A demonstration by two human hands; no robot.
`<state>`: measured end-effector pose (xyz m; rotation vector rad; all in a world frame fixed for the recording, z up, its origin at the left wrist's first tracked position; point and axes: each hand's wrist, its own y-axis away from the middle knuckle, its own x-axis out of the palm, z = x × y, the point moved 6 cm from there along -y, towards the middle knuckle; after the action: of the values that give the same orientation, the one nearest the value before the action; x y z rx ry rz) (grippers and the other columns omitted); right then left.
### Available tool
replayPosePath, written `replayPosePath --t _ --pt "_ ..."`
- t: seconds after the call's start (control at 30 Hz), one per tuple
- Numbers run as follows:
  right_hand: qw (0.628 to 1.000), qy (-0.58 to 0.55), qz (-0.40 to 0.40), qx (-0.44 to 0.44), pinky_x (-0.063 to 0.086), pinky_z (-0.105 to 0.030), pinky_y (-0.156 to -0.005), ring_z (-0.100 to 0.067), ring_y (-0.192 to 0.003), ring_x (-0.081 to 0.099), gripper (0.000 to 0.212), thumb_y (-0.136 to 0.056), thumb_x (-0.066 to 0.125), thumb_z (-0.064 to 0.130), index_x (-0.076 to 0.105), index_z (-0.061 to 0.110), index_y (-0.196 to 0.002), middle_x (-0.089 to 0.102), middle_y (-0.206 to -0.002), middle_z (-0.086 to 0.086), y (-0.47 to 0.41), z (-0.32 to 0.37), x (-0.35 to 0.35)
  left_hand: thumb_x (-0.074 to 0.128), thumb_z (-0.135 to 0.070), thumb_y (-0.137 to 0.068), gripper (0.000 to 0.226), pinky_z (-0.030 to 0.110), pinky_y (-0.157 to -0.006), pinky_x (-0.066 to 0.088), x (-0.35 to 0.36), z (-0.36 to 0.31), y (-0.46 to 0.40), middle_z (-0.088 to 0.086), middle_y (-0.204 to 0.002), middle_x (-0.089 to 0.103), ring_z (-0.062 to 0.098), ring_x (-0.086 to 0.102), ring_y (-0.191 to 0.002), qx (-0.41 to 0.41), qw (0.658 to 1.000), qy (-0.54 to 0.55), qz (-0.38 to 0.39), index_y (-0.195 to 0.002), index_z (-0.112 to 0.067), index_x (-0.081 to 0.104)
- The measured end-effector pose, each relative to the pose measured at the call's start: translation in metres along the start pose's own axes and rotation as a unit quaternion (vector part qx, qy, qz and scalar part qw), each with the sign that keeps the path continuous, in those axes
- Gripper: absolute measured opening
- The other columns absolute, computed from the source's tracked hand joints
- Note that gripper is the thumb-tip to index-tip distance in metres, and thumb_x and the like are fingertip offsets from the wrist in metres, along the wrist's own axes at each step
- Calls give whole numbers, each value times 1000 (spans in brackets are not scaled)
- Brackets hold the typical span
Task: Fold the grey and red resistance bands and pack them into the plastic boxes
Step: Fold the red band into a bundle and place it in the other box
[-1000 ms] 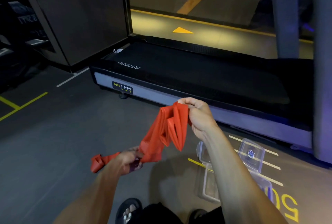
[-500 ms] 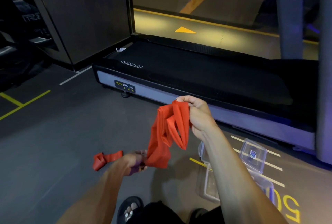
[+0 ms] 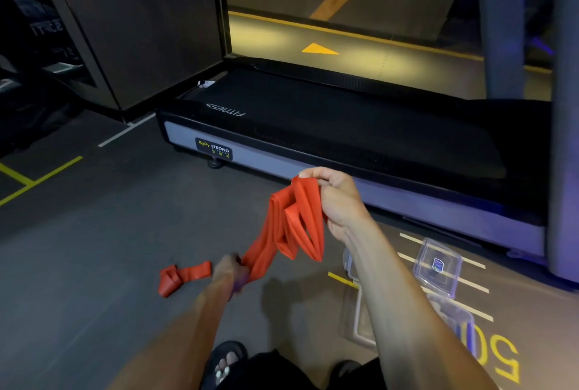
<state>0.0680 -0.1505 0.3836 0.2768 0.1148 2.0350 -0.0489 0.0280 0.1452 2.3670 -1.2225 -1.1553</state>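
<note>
Head view: red resistance band (image 3: 294, 226) bunched in loops mid-frame, pinched up top by right hand (image 3: 336, 201), lower stretch gripped in left hand (image 3: 232, 273), tail end trailing left of it.

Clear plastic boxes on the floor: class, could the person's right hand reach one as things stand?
Probably not yet. The right hand is pinching the folds of the red band; the plastic boxes lie uncovered just below it.
</note>
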Motion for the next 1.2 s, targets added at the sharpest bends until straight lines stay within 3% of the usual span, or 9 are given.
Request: replayPosePath --t 0.1,0.3,0.37,0.43,0.53,0.6,0.7,0.87,1.2 --pt "1000 12 -17 3 53 -30 -60 -16 -62 65 18 -91 63 -11 69 5 -86 71 -69 -8 -1 -1 -1 51 -3 -92 24 23 -38 40 6 -8 -2 17 -93 72 26 59 -58 1 999 23 23 -107 -10 68" --pt "1000 -21 -21 4 56 -31 -62 -18 -64 68 16 -91 62 -11 70 3 -89 74 -77 -12 -1 2 -2 52 3 -102 16 13 -35 40 21 -16 8 6 -73 62 3 49 -36 2 991 107 74 -113 2 64" --pt "1000 -26 -16 5 58 -32 -62 -18 -62 69 19 -90 61 -14 70 2 -93 74 -76 -12 0 4 -1 41 9 -103 24 7 -77 51 22 -22 10 11 -67 69 -1 48 -29 19 977 198 80 -115 22 58" --pt "999 -34 -9 9 58 -31 -60 -18 -62 68 20 -90 60 -16 69 1 -95 73 -77 -14 0 6 3 31 14 -99 31 28 -120 25 23 -33 20 27 -65 68 7 54 -30 34 969 222 108 -105 32 56" --pt "999 -44 -3 15 58 -31 -60 -19 -63 67 17 -90 61 -14 69 0 -98 72 -77 -13 -1 5 7 51 4 -67 26 12 -79 53 30 -42 21 2 -38 50 8 46 -28 22 927 329 178 -45 5 65" --pt "998 -51 1 21 57 -31 -61 -18 -62 67 15 -91 61 -13 68 0 -97 74 -74 -11 -3 3 7 48 11 -82 41 20 -57 50 28 -45 11 -2 -48 55 8 54 -46 43 931 318 175 -50 -4 70" --pt "999 -44 -4 26 57 -32 -60 -19 -61 67 17 -91 59 -14 68 1 -94 74 -71 -10 -4 2 7 52 22 -89 31 27 -64 51 19 -51 -1 4 -69 64 4 62 -60 144 950 234 151 -74 0 68" --pt "999 -19 -42 28 55 -36 -64 -25 -64 65 20 -91 59 -14 69 3 -88 71 -73 -15 -7 -3 3 65 -34 -69 20 38 -69 59 6 -41 -20 0 -67 70 6 59 -65 202 977 -6 68 -76 -16 70" --pt "998 -15 -51 36 54 -40 -70 -30 -74 63 20 -92 61 -11 70 5 -86 69 -81 -21 -12 -11 5 67 14 -82 39 20 -67 54 3 -74 25 15 -99 67 18 61 -87 286 944 -39 163 -100 -20 68"
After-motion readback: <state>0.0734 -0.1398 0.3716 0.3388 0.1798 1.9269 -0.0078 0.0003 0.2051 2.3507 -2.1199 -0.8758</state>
